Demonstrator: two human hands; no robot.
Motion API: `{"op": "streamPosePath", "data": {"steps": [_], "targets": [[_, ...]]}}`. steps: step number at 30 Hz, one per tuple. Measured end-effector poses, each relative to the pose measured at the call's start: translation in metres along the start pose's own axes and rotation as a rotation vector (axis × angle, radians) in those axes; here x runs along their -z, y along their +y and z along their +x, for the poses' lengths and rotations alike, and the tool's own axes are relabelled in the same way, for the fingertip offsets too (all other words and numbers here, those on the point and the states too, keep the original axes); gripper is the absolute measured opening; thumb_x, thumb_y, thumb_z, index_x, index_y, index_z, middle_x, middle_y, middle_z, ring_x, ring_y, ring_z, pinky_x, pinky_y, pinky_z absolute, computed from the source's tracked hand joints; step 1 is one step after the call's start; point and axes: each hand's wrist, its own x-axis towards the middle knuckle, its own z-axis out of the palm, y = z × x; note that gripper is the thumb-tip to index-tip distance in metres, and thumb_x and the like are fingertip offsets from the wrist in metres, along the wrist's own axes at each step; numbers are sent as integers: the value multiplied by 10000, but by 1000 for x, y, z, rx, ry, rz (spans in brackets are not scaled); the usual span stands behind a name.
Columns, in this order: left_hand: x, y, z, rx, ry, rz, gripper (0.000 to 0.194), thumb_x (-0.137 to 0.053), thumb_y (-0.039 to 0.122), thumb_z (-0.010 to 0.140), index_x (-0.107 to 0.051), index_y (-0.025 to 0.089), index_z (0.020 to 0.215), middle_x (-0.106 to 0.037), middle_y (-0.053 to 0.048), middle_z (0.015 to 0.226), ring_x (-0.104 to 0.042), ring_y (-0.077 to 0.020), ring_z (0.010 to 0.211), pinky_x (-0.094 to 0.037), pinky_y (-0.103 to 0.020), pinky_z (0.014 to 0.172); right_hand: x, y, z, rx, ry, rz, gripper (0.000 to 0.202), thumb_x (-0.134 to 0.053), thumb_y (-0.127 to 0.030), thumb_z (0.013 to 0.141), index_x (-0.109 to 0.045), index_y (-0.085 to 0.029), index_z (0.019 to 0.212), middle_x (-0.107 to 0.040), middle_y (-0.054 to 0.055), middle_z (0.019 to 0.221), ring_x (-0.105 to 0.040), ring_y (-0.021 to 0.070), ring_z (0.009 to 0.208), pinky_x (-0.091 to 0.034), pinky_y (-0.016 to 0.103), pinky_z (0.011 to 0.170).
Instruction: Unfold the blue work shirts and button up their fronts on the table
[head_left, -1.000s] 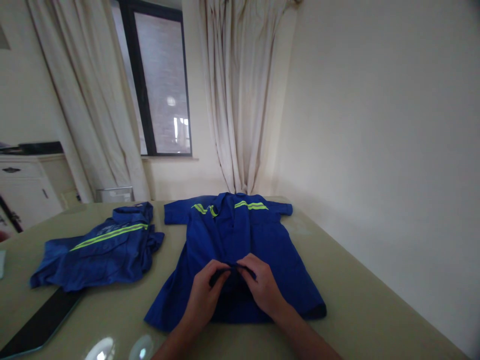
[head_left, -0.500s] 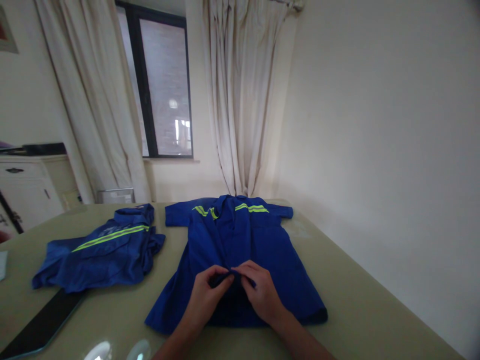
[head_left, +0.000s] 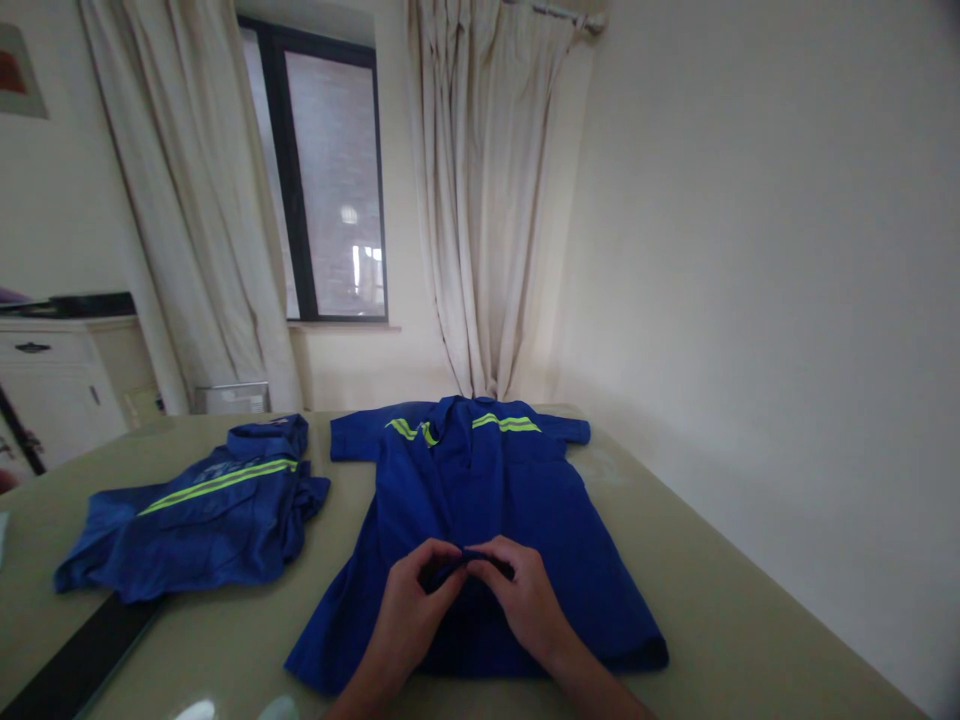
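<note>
A blue short-sleeved work shirt (head_left: 547, 510) with yellow-green and grey reflective stripes lies spread on the table, collar away from me. Its front edges meet near the middle, where both of my hands pinch the cloth. My left hand (head_left: 418, 592) grips the left front edge between thumb and fingers. Beside it, my right hand (head_left: 523, 595) pinches the right front edge, fingertips nearly touching those of the left. The cloth is slightly raised there, and any button between the fingers is too small or hidden to make out.
A second blue shirt (head_left: 202, 530) with a reflective stripe lies bunched at the left, partly over a dark flat panel (head_left: 82, 650). The pale green table (head_left: 720, 610) runs along the right wall. Behind stand curtains (head_left: 487, 200), a window and a white cabinet (head_left: 60, 375).
Both hands stay at the shirt's front edges, with small shifts of the thumbs and fingers. The whole scene sits slightly lower as the head view tilts up.
</note>
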Motion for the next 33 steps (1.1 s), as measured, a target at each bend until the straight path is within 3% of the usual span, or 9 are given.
{"op": "streamPosePath", "data": {"steps": [3, 7, 12, 16, 21, 25, 29, 33], "targets": [[0, -2, 0, -8, -13, 1, 270, -707, 482, 865, -763, 228, 938, -786, -43, 941, -722, -234, 903, -572, -331, 865, -1, 2, -1, 17, -7, -1, 234, -677, -434, 929, -822, -257, 975, -763, 36, 882, -688, 226, 840, -486, 304, 747], [3, -4, 0, 0, -31, 33, 261, -679, 461, 883, -769, 245, 999, -792, -53, 993, -724, -249, 945, -568, -355, 904, -2, 5, -2, 19, 36, -80, 302, -651, -466, 937, -779, -216, 826, -700, 26, 760, -620, 198, 731, -434, 286, 665], [8, 0, 3, -44, -56, 60, 210, -632, 394, 912, -740, 228, 979, -771, -41, 910, -713, -221, 853, -570, -320, 810, -5, 7, -2, 18, 45, -122, 340, -648, -465, 930, -683, -201, 718, -614, -1, 689, -542, 169, 683, -381, 274, 638], [10, -1, 3, -170, -24, 181, 158, -603, 349, 941, -715, 238, 931, -728, -28, 897, -692, -202, 841, -563, -304, 777, -7, 7, -2, -11, 43, -99, 406, -635, -502, 925, -611, -199, 655, -514, -27, 622, -454, 145, 623, -326, 270, 589], [11, -4, -1, -360, -11, 368, 192, -543, 325, 999, -707, 282, 1088, -723, -45, 1037, -686, -204, 979, -559, -324, 899, -8, 10, 0, -62, 36, -42, 459, -614, -564, 918, -573, -198, 643, -430, -48, 590, -395, 135, 611, -303, 263, 571], [11, -1, -3, -485, -8, 472, 180, -555, 293, 1006, -716, 291, 1087, -705, -48, 1092, -668, -197, 1020, -540, -312, 931, -9, 17, 1, -79, 51, -4, 462, -609, -576, 909, -529, -202, 650, -412, -48, 622, -390, 136, 634, -313, 260, 586], [8, 2, -5, -467, 17, 456, 128, -590, 264, 983, -714, 271, 952, -699, -40, 1051, -658, -203, 987, -529, -328, 912, -11, 21, 1, -100, 52, 12, 421, -621, -532, 915, -553, -197, 671, -436, -46, 635, -404, 133, 639, -321, 257, 593], [2, 3, -4, -272, 62, 304, 75, -640, 268, 933, -687, 251, 878, -684, -46, 1062, -642, -231, 1026, -514, -363, 931, -9, 15, 2, -103, 10, -3, 394, -614, -488, 937, -546, -199, 679, -430, -49, 628, -402, 130, 629, -312, 257, 585]]}}
